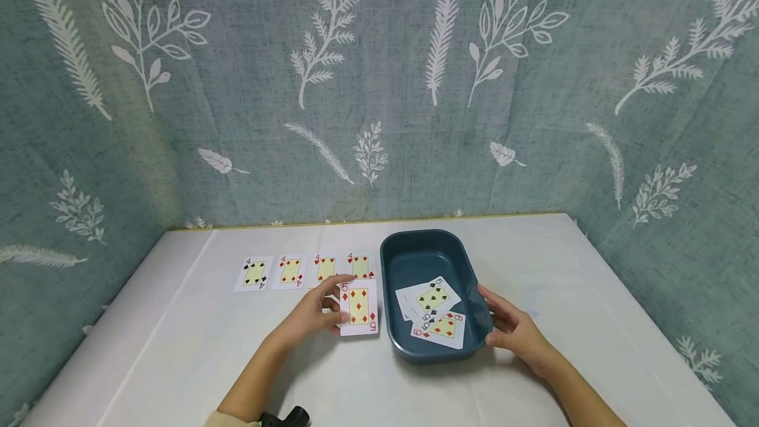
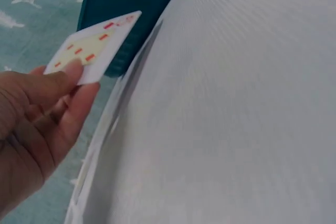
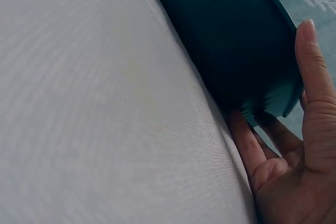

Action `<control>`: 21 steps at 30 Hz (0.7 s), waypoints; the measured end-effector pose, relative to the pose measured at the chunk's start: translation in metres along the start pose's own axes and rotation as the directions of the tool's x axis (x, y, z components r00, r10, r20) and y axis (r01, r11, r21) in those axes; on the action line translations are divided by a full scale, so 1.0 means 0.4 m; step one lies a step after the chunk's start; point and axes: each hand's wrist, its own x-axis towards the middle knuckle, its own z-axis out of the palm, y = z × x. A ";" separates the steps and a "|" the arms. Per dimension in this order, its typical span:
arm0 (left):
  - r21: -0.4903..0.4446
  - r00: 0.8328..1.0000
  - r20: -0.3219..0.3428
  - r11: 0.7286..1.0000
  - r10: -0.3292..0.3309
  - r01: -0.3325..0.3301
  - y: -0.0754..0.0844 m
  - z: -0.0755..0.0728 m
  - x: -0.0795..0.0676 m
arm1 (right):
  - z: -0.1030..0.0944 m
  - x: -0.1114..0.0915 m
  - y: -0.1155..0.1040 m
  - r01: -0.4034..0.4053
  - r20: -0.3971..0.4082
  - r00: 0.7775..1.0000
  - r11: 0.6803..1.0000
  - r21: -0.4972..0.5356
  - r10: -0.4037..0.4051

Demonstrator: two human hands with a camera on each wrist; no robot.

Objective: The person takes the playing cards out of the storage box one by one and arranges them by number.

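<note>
My left hand [image 1: 317, 312] pinches a five of diamonds playing card [image 1: 358, 308], thumb on its face and fingers behind. The card is face up, just left of a dark teal plastic bin [image 1: 427, 237]; the left wrist view shows it tilted, with the bin beyond. My right hand [image 1: 518, 331] touches the bin's right side, its thumb and fingers spread along the rim and outer wall. Loose cards lie overlapping inside, among them a black five [image 1: 433, 296] and a red six [image 1: 441, 329].
Behind my left hand, a row of face-up fours runs along the white-covered table [image 1: 178, 321], from a black four [image 1: 255, 273] at the left to a red four [image 1: 360, 266] beside the bin. A leaf-patterned green curtain [image 1: 391, 84] encloses the table's back and sides.
</note>
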 end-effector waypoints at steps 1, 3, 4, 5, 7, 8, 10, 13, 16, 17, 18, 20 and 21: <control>0.000 1.000 0.005 1.000 -0.005 0.005 -0.004 0.002 0.001 | 0.002 -0.002 0.000 -0.001 0.000 1.000 1.000 -0.001 0.001; 0.002 1.000 0.013 1.000 -0.017 0.017 -0.011 0.005 0.004 | 0.004 -0.003 0.001 -0.011 -0.002 1.000 1.000 -0.006 0.011; 0.001 1.000 0.018 1.000 -0.022 0.022 -0.013 0.006 0.006 | 0.005 -0.003 0.002 -0.013 -0.006 1.000 1.000 -0.008 0.013; -0.001 0.999 0.021 1.000 -0.029 0.029 -0.015 0.006 0.008 | 0.006 -0.003 0.001 -0.015 -0.011 1.000 1.000 -0.010 0.015; -0.003 0.999 0.025 0.999 -0.048 0.048 -0.018 0.007 0.012 | 0.005 -0.002 0.002 -0.013 -0.017 1.000 1.000 -0.014 0.013; 0.002 0.998 0.025 0.998 -0.056 0.056 -0.019 0.007 0.014 | 0.005 -0.001 0.002 -0.013 -0.021 1.000 1.000 -0.013 0.013; -0.010 0.997 0.030 0.997 -0.076 0.076 -0.022 0.007 0.015 | 0.004 -0.001 0.002 -0.005 -0.021 1.000 1.000 -0.012 0.005; 0.002 0.996 0.033 0.996 -0.089 0.089 -0.030 0.007 0.016 | 0.004 -0.001 0.001 0.001 -0.019 1.000 1.000 0.000 -0.001; 0.051 0.996 0.030 0.995 -0.084 0.083 -0.039 0.005 0.018 | 0.004 0.000 -0.003 -0.007 -0.017 1.000 1.000 0.002 0.007; 0.076 0.996 0.026 0.994 -0.080 0.078 -0.042 0.005 0.018 | 0.005 0.000 -0.005 -0.011 -0.017 1.000 1.000 0.003 0.011; 0.095 0.997 0.025 0.993 -0.078 0.075 -0.044 0.005 0.019 | 0.005 0.000 -0.006 -0.013 -0.013 1.000 1.000 0.002 0.013; 0.118 0.997 0.024 0.990 -0.074 0.070 -0.046 0.006 0.021 | 0.005 -0.001 -0.008 -0.022 -0.013 1.000 1.000 0.001 0.022; 0.127 0.997 0.022 0.990 -0.071 0.068 -0.046 0.006 0.022 | 0.004 0.000 -0.008 -0.024 -0.015 1.000 1.000 -0.001 0.024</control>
